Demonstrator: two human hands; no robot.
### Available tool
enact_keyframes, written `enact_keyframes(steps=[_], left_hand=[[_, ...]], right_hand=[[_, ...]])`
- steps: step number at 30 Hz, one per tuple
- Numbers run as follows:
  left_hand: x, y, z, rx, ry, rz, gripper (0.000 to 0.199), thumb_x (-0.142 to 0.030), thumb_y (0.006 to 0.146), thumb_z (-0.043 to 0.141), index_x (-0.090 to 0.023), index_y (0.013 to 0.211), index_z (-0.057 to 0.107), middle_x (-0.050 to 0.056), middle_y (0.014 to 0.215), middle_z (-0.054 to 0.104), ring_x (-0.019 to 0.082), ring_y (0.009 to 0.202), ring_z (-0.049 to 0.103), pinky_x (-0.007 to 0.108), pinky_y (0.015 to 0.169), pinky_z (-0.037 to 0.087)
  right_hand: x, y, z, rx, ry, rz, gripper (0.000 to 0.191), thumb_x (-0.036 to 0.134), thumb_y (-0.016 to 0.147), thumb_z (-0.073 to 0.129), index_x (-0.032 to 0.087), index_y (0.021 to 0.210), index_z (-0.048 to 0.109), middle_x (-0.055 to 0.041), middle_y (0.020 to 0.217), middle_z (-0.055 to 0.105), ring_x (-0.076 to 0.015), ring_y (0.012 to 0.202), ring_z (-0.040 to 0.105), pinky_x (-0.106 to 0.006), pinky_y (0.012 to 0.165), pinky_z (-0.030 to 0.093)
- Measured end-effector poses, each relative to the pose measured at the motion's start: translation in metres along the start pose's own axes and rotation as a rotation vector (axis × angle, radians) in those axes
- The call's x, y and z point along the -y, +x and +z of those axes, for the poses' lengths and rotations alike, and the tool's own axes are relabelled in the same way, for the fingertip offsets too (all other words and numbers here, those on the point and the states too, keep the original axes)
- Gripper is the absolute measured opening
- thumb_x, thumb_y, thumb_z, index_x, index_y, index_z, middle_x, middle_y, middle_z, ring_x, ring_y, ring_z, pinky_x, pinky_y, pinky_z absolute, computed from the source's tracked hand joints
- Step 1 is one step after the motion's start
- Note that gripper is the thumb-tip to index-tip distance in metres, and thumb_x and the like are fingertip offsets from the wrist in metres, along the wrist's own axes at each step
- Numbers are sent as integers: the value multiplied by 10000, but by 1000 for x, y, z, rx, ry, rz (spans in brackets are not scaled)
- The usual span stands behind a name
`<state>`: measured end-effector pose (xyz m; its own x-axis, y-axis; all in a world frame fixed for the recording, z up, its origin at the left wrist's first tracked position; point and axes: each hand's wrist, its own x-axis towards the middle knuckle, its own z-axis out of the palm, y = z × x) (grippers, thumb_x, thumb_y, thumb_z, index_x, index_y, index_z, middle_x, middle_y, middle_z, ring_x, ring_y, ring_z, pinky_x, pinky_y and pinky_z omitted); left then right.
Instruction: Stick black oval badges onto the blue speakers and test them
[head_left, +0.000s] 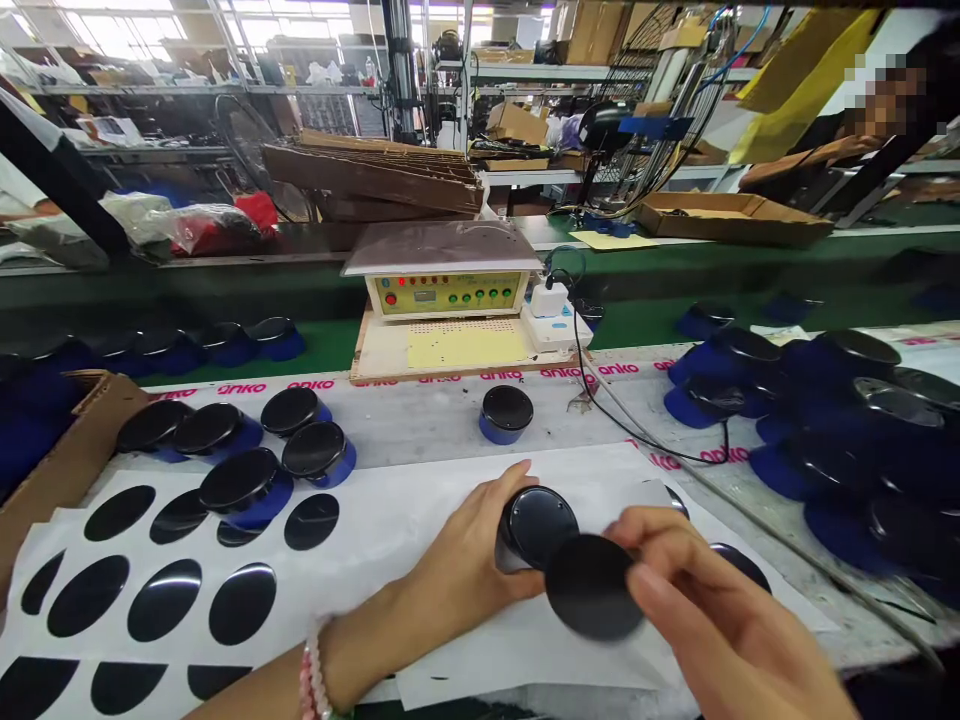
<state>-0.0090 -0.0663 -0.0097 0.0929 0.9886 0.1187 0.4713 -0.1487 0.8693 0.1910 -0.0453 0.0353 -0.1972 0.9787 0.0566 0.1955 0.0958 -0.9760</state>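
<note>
Nearest you, your right hand [724,605] pinches a thin black disc [592,592] by its edge, between thumb and fingers. Your left hand [476,550] is clamped around a round housing [541,525], its dark face toward you; the disc overlaps its lower edge, though you cannot tell whether they touch. To your left, a white sheet [319,575] carries rows of black ovals. Farther off, a lone blue-and-black cap [506,412] stands before a control box [450,288] with a lit red light. Beyond sits a shallow cardboard tray [735,222].
</note>
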Motion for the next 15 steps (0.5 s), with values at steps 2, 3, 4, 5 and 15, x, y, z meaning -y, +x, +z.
enact_keyframes(steps=[2,3,4,5,15], left_hand=[[-1,0,0,10,3,3,913,-331,695,783,-282,1419,229,68,1359,517,225,1255,488,410,1066,402],[-1,0,-1,13,2,-1,916,-351,691,785,-286,1417,230,64,1363,514,224,1256,487,410,1065,403],[-1,0,-1,11,1,-8,919,-365,686,787,-291,1415,231,59,1367,512,222,1257,487,409,1065,404],[-1,-1,-1,8,0,-11,923,-370,682,790,-296,1412,231,54,1371,509,219,1256,488,406,1064,406],[-1,1,-1,23,28,-27,879,-378,695,776,-275,1401,262,63,1376,497,210,1258,482,384,1064,408]], right_hand=[[-6,14,10,25,89,55,250,443,798,673,225,703,597,-24,982,561,-198,952,546,-247,735,468],[-9,20,14,48,140,99,259,445,793,676,226,686,589,-19,961,545,-193,948,528,-248,754,448],[-12,25,18,70,188,146,269,450,788,677,224,676,584,-15,940,533,-188,932,513,-254,764,429],[-14,28,21,98,226,192,283,457,778,683,220,664,578,-12,921,524,-185,911,501,-262,765,414],[-21,31,32,126,322,282,322,465,724,726,208,631,556,1,872,480,-178,886,454,-278,783,353]])
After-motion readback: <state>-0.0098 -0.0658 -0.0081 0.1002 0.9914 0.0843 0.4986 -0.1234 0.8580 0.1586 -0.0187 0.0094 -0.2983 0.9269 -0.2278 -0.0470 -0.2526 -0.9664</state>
